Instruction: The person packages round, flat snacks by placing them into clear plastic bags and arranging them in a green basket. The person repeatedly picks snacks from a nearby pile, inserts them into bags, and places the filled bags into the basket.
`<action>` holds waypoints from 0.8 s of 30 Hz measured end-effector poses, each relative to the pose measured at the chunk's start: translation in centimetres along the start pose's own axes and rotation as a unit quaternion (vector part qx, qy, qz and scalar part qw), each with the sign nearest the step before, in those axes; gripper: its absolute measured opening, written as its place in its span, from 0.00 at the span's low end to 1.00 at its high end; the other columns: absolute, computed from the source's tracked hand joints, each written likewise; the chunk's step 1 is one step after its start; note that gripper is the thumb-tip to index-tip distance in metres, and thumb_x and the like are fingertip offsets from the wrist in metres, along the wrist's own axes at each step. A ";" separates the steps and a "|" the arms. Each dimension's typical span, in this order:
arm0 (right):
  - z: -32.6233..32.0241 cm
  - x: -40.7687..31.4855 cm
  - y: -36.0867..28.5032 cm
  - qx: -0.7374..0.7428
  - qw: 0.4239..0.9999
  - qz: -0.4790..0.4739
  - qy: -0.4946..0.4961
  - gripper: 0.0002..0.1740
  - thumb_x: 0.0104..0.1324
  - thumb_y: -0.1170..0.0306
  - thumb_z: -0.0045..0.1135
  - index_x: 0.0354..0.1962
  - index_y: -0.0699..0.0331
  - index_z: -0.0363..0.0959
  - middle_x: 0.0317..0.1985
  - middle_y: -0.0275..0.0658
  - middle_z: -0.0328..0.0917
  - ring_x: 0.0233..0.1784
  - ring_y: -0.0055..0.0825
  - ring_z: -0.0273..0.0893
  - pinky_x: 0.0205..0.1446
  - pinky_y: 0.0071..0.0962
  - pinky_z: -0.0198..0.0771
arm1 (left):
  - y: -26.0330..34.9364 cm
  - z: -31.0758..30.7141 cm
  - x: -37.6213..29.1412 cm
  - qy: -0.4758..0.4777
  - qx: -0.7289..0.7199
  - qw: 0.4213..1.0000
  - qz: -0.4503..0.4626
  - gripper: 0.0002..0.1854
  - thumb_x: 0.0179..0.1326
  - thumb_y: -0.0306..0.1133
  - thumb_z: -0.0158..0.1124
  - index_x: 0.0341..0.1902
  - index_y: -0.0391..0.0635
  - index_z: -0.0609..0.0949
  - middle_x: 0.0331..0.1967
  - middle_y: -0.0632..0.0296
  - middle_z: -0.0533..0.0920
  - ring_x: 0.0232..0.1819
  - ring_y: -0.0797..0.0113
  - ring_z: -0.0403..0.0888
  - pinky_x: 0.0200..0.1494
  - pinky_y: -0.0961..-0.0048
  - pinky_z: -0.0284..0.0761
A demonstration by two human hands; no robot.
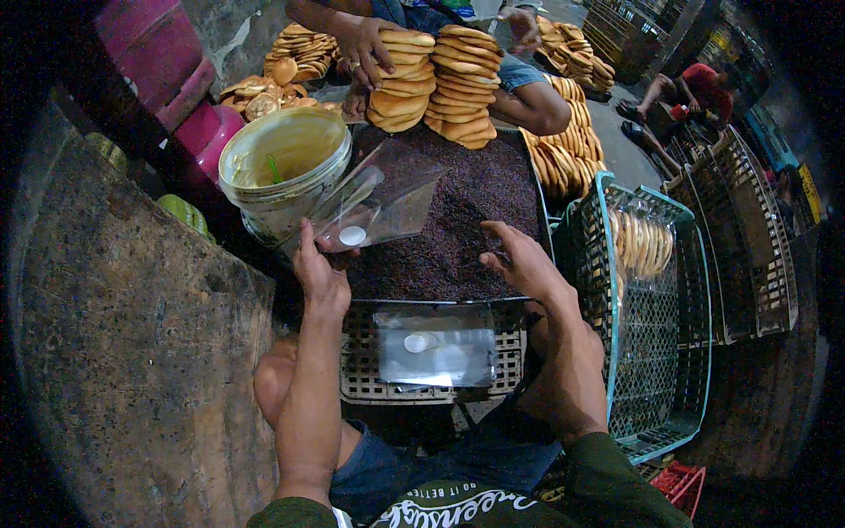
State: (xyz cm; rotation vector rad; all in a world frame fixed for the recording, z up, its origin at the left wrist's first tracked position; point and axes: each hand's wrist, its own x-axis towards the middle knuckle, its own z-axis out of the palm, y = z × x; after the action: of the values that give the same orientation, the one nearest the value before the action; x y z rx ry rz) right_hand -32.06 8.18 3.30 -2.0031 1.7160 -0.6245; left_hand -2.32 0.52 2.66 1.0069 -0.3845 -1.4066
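Observation:
My left hand (322,274) grips a clear plastic bag (399,204) by its near end, close to a white round spot on the film. The bag slants over a tray (436,301) filled with dark brown granules (455,251) that look like chocolate sprinkles. Above the tray's right side hovers my right hand (528,261), fingers apart and holding nothing. Between my knees, flat clear bags (455,363) with a white round spot lie on a pale plastic crate (429,396). Two tall stacks of flat round buns (399,79) (462,86) stand at the tray's far end.
Another person's hand (370,53) rests against the left bun stack. A white bucket (284,191) smeared with yellowish spread stands left of the tray. To the right, a teal crate (706,330) holds bagged buns (640,244). A wooden board (145,343) lies on my left.

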 end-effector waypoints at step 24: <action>0.0 0.3 0.7 0.002 0.994 0.089 -0.060 0.29 0.67 0.65 0.60 0.62 0.65 0.63 0.52 0.56 0.78 0.58 0.54 0.75 0.58 0.43 0.70 | 0.2 -0.5 0.4 -0.018 -0.018 1.000 0.006 0.20 0.72 0.53 0.53 0.31 0.51 0.72 0.32 0.61 0.80 0.34 0.62 0.81 0.30 0.62 0.77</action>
State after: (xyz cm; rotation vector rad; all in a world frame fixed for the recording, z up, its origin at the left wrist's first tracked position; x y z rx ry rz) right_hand -32.55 7.80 2.89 -1.8201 1.7942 -0.4388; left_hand -1.75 0.31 2.38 0.9493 -0.3892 -1.4187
